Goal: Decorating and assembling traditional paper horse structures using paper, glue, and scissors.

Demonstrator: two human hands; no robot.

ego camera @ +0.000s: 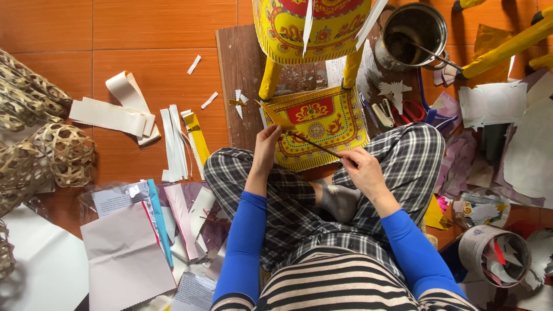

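1. The left hand pinches the corner of a small yellow paper piece, pointed and flat, held just above the patterned sheet.
2. The right hand is closed on one end of a thin dark stick, which slants up and left to the paper piece by the left fingers.
3. The sheet lies on a brown wooden board in front of the person's crossed legs. It is glossy yellow paper printed with a red panel, a round medallion and scalloped borders.
4. Beyond it stands a yellow paper-covered figure on two tube-like legs, printed in the same red and yellow pattern.
5. A round metal pot with a dark inside sits to the right on the board's far end, a stirrer leaning in it.
6. Red-handled scissors lie among paper scraps beside the right knee.
7. On the orange tiled floor to the left lie white paper strips and woven bamboo frames, open-meshed and pale.
8. A cardboard tube holding scraps lies near the right elbow.
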